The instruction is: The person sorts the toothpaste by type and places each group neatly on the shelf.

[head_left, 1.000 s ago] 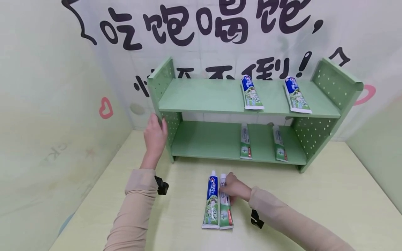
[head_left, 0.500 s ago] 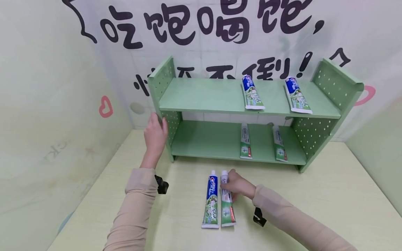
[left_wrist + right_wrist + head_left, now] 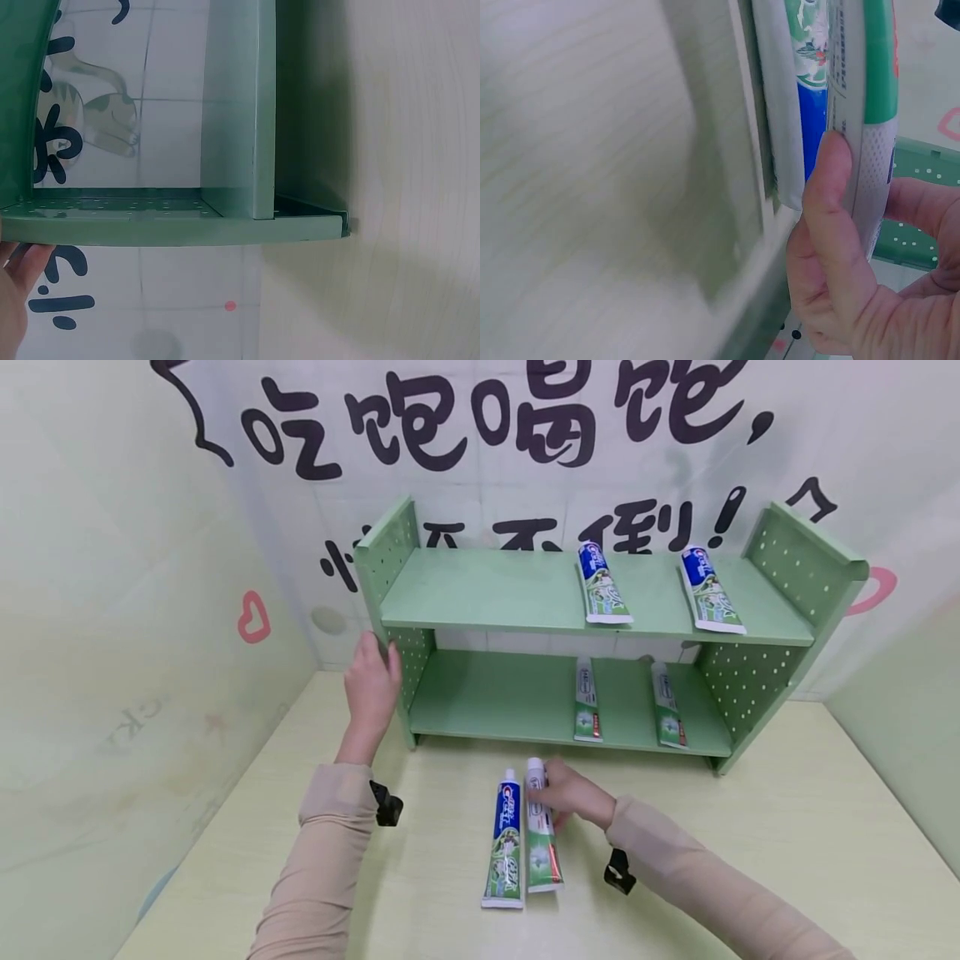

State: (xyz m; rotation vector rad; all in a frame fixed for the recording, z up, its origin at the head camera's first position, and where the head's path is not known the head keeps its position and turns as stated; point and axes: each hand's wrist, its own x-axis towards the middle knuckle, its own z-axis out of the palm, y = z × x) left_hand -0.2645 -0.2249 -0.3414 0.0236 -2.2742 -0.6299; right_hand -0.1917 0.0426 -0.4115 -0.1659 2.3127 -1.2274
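Observation:
My right hand (image 3: 573,795) pinches a white and green toothpaste tube (image 3: 542,852) near its cap end, thumb on one side and fingers on the other. In the right wrist view the held tube (image 3: 881,75) stands close to the camera, with the thumb across its pale part. Just left of it a blue and green toothpaste tube (image 3: 505,843) lies face up on the table, untouched. My left hand (image 3: 371,681) grips the left side panel of a green two-tier shelf (image 3: 480,589). Only some fingers (image 3: 26,266) show at that panel in the left wrist view.
On the upper tier lie two blue and green tubes (image 3: 602,585) (image 3: 711,589), towards the right. Two white and green tubes (image 3: 587,697) (image 3: 667,703) lie below them on the lower tier. A lettered wall (image 3: 480,485) stands behind the shelf; the pale table (image 3: 435,860) spreads in front.
The right hand has drawn the white and green tube slightly right, apart from the blue and green one, and a little towards the shelf. My left hand has stayed on the side panel.

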